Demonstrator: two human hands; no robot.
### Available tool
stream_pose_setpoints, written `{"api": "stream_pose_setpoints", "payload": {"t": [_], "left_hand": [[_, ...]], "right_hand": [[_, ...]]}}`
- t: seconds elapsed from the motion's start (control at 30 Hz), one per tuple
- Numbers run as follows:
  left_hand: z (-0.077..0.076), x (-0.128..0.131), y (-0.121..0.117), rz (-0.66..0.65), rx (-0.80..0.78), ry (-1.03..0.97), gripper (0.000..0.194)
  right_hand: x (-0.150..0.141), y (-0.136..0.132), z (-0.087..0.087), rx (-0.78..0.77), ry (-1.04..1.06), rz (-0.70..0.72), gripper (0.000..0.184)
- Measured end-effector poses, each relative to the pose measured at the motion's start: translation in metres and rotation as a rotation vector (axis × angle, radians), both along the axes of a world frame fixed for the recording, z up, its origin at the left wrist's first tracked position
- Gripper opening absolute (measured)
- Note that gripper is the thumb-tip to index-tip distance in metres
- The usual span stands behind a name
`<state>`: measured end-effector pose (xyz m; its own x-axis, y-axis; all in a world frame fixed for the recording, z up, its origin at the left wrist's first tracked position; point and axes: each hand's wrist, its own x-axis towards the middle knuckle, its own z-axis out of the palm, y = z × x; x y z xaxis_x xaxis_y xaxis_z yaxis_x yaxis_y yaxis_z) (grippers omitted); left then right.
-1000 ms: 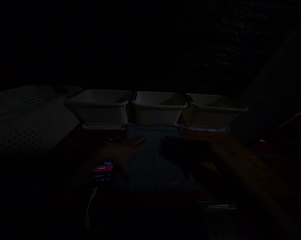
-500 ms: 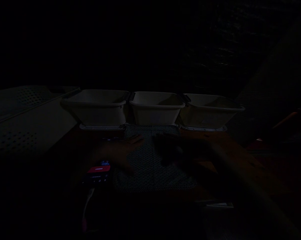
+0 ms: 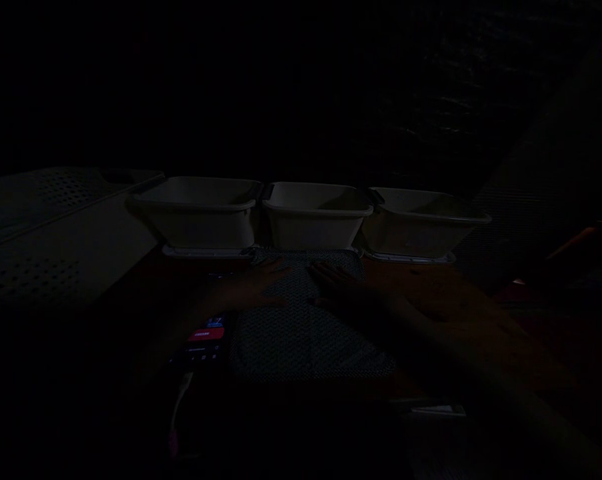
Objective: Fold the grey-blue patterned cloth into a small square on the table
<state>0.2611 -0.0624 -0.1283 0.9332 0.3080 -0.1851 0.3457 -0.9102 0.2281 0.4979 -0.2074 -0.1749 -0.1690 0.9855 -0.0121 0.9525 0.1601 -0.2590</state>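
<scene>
A dark, patterned cloth (image 3: 301,340), roughly rectangular, lies flat on the wooden table (image 3: 431,293). On its upper left part rests my left hand (image 3: 255,285), fingers stretched out and pointing right. My right hand (image 3: 338,287) lies over the upper right part, its fingers extended toward the left. Between the two hands a strip of cloth shows. Neither hand holds anything that I can see. Under my left forearm, a phone (image 3: 203,343) with a lit screen is partly covered. The scene is very dark.
Behind the cloth stand three pale tubs: a left tub (image 3: 205,223), a middle tub (image 3: 315,227) and a right tub (image 3: 421,233). A large perforated basket (image 3: 91,240) is at the left. From the phone a white cable (image 3: 179,400) runs toward me.
My left hand has moved slightly up and lies flatter, fingers more spread. My right hand has settled onto the cloth, its fingers now clearer. The cloth looks smoother at the upper right.
</scene>
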Motion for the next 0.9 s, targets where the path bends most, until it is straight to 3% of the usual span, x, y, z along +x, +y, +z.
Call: {"api": "stream_pose_setpoints", "payload": {"t": [0.3,0.57,0.9], "left_hand": [[-0.003,-0.001,0.002,0.017,-0.001,0.005,0.077],[-0.002,-0.001,0.003,-0.007,-0.020,-0.023,0.076],[-0.003,0.000,0.007,-0.018,-0.013,-0.074,0.071]], "right_hand": [[0.002,0.000,0.005,-0.072,-0.014,-0.022,0.088],[0.007,-0.001,0.001,-0.047,0.003,-0.061,0.087],[-0.002,-0.010,0.039,-0.011,-0.015,0.065,0.090]]}}
